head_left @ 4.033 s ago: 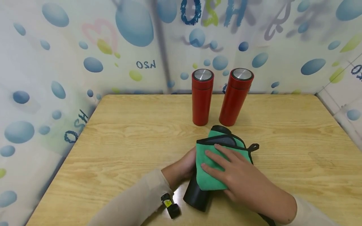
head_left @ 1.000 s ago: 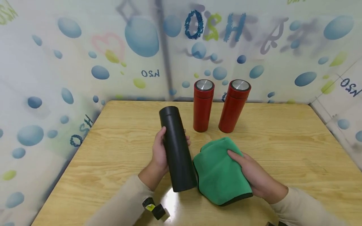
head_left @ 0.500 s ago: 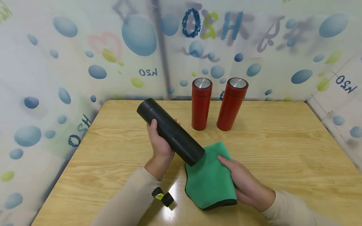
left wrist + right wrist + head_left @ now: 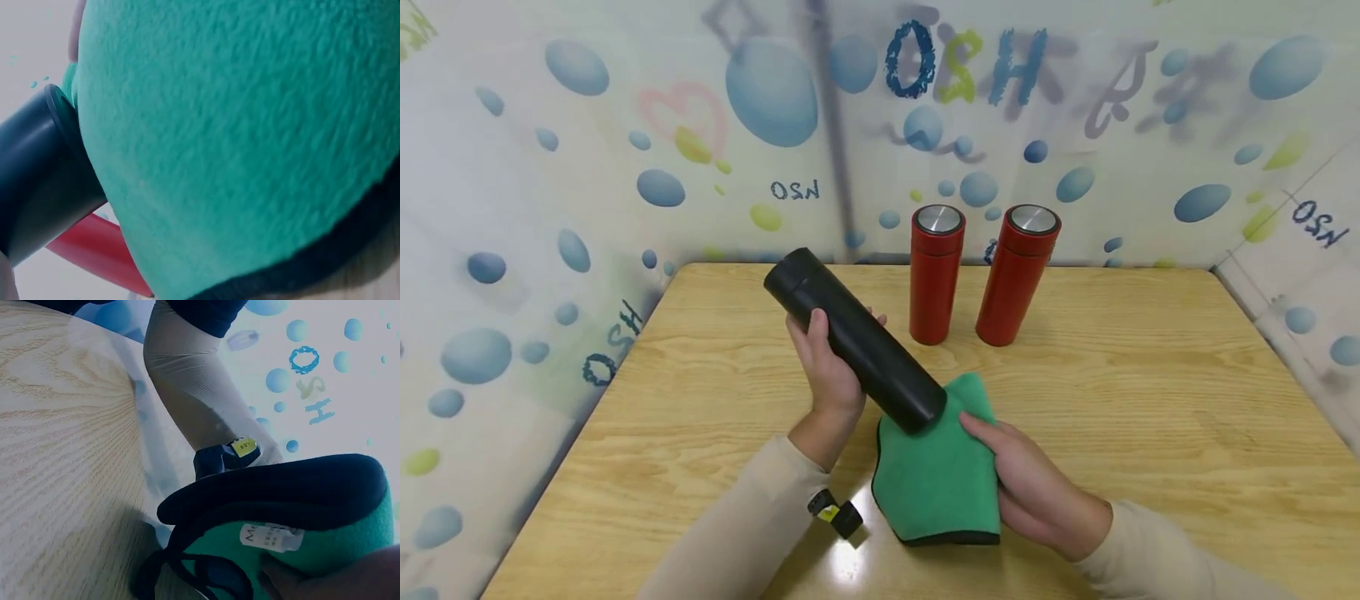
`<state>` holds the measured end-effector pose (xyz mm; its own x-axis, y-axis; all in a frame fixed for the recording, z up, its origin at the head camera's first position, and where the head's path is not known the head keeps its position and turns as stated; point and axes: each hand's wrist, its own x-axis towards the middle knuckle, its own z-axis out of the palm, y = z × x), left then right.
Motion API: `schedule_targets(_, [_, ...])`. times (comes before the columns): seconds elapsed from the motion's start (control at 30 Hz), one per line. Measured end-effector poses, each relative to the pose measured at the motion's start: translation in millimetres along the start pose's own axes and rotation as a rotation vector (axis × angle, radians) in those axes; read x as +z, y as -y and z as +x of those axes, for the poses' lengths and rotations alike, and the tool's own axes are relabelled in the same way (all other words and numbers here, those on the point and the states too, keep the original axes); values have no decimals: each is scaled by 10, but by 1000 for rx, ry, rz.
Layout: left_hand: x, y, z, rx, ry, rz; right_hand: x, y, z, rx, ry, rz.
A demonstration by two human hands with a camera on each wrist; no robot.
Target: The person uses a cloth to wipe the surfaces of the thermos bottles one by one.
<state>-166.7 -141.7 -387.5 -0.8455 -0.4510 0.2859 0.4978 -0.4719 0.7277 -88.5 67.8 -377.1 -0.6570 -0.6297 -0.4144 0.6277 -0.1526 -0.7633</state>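
Observation:
My left hand (image 4: 835, 375) grips a black cylindrical flask (image 4: 865, 346) round its middle. The flask is tilted, its seamed end up to the left and its other end low to the right. My right hand (image 4: 1037, 483) pinches a folded green cloth (image 4: 936, 483) with black edging, thumb on top. The flask's lower end overlaps the cloth's upper part in the head view. In the left wrist view the cloth (image 4: 244, 137) fills most of the picture, beside the flask's end (image 4: 47, 162). A white label (image 4: 272, 537) shows on the cloth in the right wrist view.
Two red flasks (image 4: 936, 283) (image 4: 1017, 283) with silver-topped lids stand upright toward the back of the wooden table (image 4: 715, 367). A patterned wall covering (image 4: 700, 208) rises behind the table's far edge. A black wrist device (image 4: 835, 512) sits on the left sleeve.
Four seconds ago the cloth was pressed on the low-held black flask. Since then the flask was raised and tilted leftward at its top. Lately the cloth has moved slightly left, under the flask's lower end.

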Motion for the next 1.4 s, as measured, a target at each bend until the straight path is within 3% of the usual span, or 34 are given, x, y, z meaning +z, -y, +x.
schedule_targets(0.2, [-21, 10, -31, 5, -26, 7, 16, -19, -25, -7, -1, -2])
schedule_targets(0.43, [-8, -49, -11, 70, 48, 45, -5, -20, 25, -10, 8, 11])
schedule_targets(0.57, [-69, -131, 172, 81, 71, 130, 16, -36, 105, 0, 20, 31])
schedule_targets(0.67, [-167, -141, 376, 99, 95, 294, 59, -54, 188, 13, 24, 44])
schedule_targets(0.83, [-379, -37, 645, 144, 171, 562, 171, -133, 283, 19, 69, 72])
schedule_targets(0.97, [-463, 52, 789, 184, 238, 671, 232, -214, 347, -12, 166, 135])
schedule_targets(1.1, [-423, 101, 925, 207, 290, 706, 205, -270, 454, -47, 215, 160])
schedule_targets(1.27, [-274, -16, 942, 195, 348, 712, 14, -289, 532, -35, 125, 90])
schedule_targets(1.4, [-248, -82, 943, 171, 394, 749, -170, -270, 485, -43, 26, 4])
